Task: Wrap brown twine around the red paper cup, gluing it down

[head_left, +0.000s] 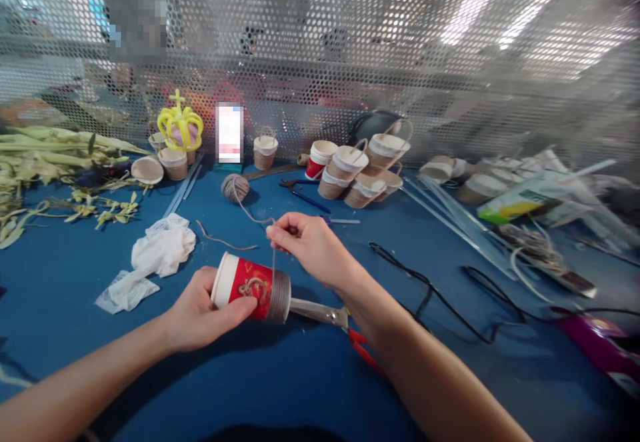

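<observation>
Lying on its side in my left hand (207, 309) is a red and white paper cup (250, 282), its open rim toward the left. Grey yarn (281, 297) is wound in close rows around the base end of the cup. Above the cup, my right hand (305, 242) pinches the strand between thumb and forefinger. From that pinch the yarn runs down to the cup and back to a grey yarn ball (235, 189) on the table. Scissors (320, 311) with red handles lie beyond the cup's base, partly hidden by my right forearm.
Several yarn-wrapped cups (350, 162) stand at the back. Blue-handled pliers (305, 192), a cut yarn piece (225, 241) and crumpled white material (163, 245) lie around. Black cable (425, 282) and clear glue sticks (460, 222) are on the right. A perforated metal screen (320, 49) borders the table.
</observation>
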`<state>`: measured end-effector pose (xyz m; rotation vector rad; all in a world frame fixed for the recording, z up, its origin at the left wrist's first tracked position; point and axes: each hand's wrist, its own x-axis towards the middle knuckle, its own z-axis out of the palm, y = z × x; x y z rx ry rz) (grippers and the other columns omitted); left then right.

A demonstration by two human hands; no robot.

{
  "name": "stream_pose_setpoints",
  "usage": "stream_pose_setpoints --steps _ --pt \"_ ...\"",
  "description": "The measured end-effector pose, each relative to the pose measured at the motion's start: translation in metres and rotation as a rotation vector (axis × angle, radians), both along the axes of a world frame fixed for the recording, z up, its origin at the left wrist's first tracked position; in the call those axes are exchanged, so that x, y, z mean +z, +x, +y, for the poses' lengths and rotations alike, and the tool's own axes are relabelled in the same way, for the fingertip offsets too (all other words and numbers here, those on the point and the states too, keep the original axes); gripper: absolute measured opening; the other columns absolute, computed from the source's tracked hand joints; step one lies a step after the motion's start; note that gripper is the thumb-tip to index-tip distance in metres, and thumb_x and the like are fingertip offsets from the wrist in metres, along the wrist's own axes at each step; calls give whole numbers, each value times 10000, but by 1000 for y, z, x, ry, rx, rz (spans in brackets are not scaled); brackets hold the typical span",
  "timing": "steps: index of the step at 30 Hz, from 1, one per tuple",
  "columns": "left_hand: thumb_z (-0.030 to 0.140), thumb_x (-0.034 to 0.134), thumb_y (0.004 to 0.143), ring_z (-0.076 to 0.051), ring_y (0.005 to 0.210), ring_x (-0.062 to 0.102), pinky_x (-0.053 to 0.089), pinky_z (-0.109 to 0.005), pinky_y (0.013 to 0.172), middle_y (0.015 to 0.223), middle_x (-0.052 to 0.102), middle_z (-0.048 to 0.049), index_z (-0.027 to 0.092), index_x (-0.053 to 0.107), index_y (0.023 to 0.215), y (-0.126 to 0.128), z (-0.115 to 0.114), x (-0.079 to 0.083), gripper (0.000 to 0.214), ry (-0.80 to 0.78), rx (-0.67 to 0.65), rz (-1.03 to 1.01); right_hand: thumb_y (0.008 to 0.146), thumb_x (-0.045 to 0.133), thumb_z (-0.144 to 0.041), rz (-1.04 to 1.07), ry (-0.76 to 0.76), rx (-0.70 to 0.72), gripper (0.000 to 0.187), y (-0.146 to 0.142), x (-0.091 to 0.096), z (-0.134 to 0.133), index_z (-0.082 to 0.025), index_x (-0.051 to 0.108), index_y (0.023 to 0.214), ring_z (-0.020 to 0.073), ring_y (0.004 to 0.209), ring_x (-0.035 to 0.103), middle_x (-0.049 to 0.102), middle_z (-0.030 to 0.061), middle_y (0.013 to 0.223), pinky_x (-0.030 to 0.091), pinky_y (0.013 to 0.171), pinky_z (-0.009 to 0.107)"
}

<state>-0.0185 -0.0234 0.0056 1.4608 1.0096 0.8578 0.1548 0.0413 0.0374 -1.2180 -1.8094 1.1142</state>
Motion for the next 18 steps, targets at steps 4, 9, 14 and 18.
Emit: stream_pose_setpoints --steps 4,9,14,18 --pt "264 539 716 -55 395 277 209 -181 360 437 364 42 150 434 496 -1 -1 2 269 101 -12 32 767 520 -300 -10 -24 35 195 -1 -4 0 -152 520 640 82 524 479 559 -9 586 386 526 222" --pt "235 533 709 -57 374 274 208 -194 350 421 352 42 167 392 478 -1 -2 4 279 219 -9 71 765 520 -301 -55 -45 74 193 -2 -7 0 -149 532 647 93 547 492 577 6 601 387 539 230" --pt "211 527 710 -65 378 287 228 -204 359 419 340 41 179 352 463 -1 -1 4 304 342 -1 97 756 527 -290 -67 -89 92 174 -4 -6 -2 -149 531 656 92 541 484 576 3 602 372 532 227" --pt "183 519 709 -67 376 298 251 -207 374 406 319 47 187 316 454 0 -1 6 326 431 11 115 753 530 -274 -85 -121 109 165 -6 -6 -2 -148 530 646 82 527 453 559 -8 591 349 518 217"
